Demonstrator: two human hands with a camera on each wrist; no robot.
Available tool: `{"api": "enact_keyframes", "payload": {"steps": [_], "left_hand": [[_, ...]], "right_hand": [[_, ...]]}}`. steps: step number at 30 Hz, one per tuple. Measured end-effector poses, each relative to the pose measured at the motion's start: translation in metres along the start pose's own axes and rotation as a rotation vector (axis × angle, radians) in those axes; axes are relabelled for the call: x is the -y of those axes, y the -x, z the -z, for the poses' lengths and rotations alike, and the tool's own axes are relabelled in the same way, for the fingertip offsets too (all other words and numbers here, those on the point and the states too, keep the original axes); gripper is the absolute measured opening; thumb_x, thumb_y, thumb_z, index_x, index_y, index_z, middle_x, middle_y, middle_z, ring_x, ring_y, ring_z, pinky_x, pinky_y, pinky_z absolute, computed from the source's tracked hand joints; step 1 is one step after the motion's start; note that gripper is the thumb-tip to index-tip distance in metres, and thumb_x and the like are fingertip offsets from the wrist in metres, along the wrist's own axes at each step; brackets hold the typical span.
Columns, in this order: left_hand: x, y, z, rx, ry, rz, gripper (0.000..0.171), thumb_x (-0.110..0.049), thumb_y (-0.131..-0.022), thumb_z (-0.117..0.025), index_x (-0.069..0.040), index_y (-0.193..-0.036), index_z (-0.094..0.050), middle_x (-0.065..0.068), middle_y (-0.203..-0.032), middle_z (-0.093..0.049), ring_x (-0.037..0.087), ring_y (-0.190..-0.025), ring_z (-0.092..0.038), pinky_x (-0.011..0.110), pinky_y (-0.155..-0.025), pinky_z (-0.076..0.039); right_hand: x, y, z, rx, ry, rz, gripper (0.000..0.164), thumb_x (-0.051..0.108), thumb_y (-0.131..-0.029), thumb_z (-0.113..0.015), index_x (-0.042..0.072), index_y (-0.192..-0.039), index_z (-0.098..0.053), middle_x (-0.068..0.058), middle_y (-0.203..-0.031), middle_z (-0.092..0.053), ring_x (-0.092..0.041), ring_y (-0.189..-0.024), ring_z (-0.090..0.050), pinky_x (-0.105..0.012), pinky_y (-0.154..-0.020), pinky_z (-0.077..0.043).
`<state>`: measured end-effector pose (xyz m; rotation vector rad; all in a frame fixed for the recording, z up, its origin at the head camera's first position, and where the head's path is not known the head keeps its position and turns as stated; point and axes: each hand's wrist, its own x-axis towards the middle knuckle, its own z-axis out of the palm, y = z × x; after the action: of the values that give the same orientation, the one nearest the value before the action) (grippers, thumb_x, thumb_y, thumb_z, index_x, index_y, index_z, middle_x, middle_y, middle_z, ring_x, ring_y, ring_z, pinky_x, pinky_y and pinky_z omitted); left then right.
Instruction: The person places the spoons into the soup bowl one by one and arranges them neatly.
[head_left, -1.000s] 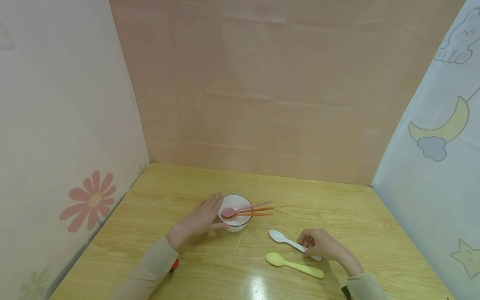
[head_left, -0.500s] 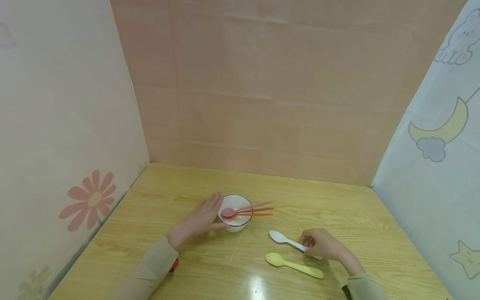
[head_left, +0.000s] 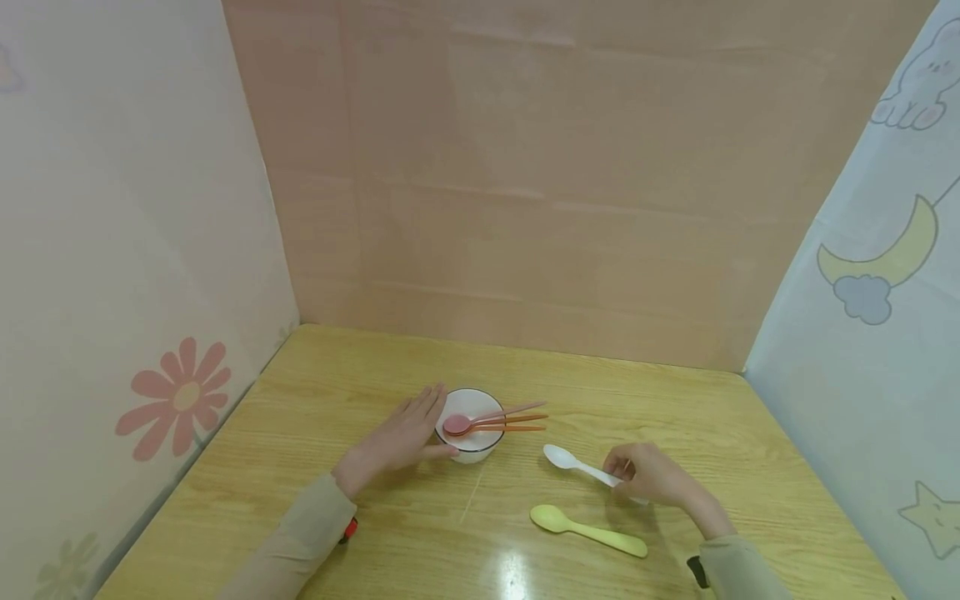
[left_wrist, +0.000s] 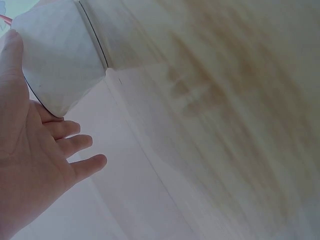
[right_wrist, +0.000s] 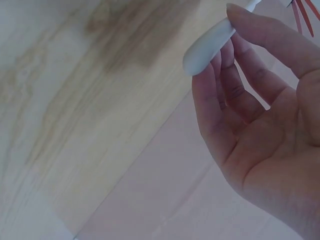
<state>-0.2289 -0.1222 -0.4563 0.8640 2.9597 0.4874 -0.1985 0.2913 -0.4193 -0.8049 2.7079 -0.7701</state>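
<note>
A white bowl with a dark rim (head_left: pixel 471 457) stands near the table's middle. Beside its left wall lies my left hand (head_left: pixel 401 433), fingers straight and thumb along the near side; the left wrist view shows the bowl's wall (left_wrist: pixel 60 55) between thumb and index finger. Inside the bowl rest a pink spoon (head_left: pixel 457 426) and two orange spoons (head_left: pixel 527 428), handles jutting out to the right. My right hand (head_left: pixel 656 475) pinches the handle of a white spoon (head_left: pixel 558 456), its bowl end pointing left. In the right wrist view the handle's rounded end (right_wrist: pixel 202 55) sits between thumb and fingers.
A yellow spoon (head_left: pixel 551 518) lies on the wooden table (head_left: pixel 420 542), nearer than the white one. A plain pinkish backdrop (head_left: pixel 525 208) closes off the back, and patterned cloth panels (head_left: pixel 135 250) stand at both sides.
My right hand and the white spoon have shifted a little away from the yellow spoon, towards the back of the table. The left hand, bowl and other spoons stay put.
</note>
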Motion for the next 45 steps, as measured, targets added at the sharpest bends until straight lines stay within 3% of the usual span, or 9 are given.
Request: {"api": "enact_keyframes", "payload": {"steps": [28, 45], "left_hand": [[0.001, 0.000, 0.000, 0.003, 0.007, 0.002, 0.098, -0.060, -0.094, -0.056, 0.004, -0.157, -0.015, 0.022, -0.165, -0.016, 0.039, -0.154, -0.018, 0.058, -0.121, -0.025], [0.000, -0.001, 0.001, 0.005, 0.007, -0.008, 0.099, -0.061, -0.094, -0.055, 0.005, -0.156, -0.016, 0.023, -0.165, -0.016, 0.040, -0.153, -0.017, 0.060, -0.120, -0.026]], "right_hand": [[0.006, -0.011, 0.043, -0.031, 0.118, -0.021, 0.015, 0.006, -0.082, -0.077, 0.006, -0.094, -0.068, 0.000, -0.085, -0.066, -0.003, -0.075, -0.056, -0.021, -0.064, -0.049], [0.017, -0.028, 0.065, -0.055, 0.156, -0.029, 0.015, 0.007, -0.083, -0.076, 0.006, -0.095, -0.069, -0.002, -0.087, -0.067, -0.009, -0.077, -0.059, -0.023, -0.067, -0.051]]}}
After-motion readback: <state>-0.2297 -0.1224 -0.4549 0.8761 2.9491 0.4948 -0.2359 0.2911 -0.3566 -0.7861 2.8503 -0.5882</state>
